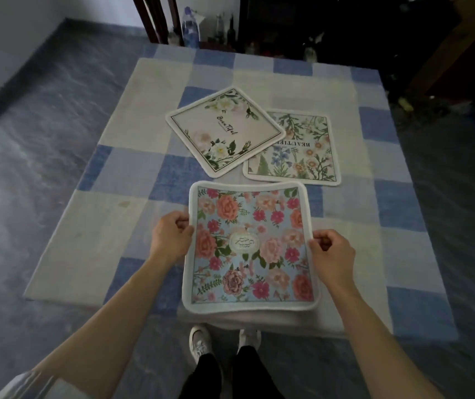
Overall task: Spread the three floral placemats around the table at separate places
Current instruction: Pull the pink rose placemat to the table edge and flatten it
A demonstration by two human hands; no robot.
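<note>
The room was dim, with a grey mottled floor (29, 145) all round the table (86, 269) and its blue-and-cream checked cloth. I had the rose placemat (249, 246) at the near edge of that table, right above my shoes (200, 339). My left hand (171, 240) pinched its left border and my right hand (332, 256) pinched its right border, fingers curled round the white trim on each side. The mat bowed a little between them; I could not tell whether its near edge rested on the cloth or hung past it.

To place it well, I judged, I ought to lower it flat with both sides level, draw the bow out, and let go only once the trim lay square to the table edge.

Just beyond the rose placemat lay the other two, close to its far border but not touching it. The white script placemat (224, 131) sat turned like a diamond, beyond and slightly left. The botanical placemat (296, 151) lay beyond and to the right, its corner tucked under the white one. Those two needed parting. Open cloth ran wide to the left and right of the rose placemat and beyond the pair. Farther off stood bottles (190, 27) and dark furniture.
</note>
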